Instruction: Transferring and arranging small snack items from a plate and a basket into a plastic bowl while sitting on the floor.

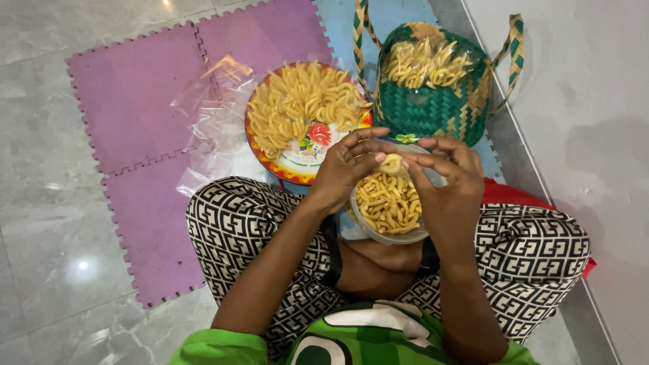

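Both hands pinch curled yellow snack above round bowl.

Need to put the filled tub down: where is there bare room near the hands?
Free: purple mat left of the round tray, beyond the plastic sheet. Crowded: tray, woven basket and tub under both hands.

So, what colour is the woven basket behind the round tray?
Green, with tan strips woven in; the woven basket shows clearly in the head view.
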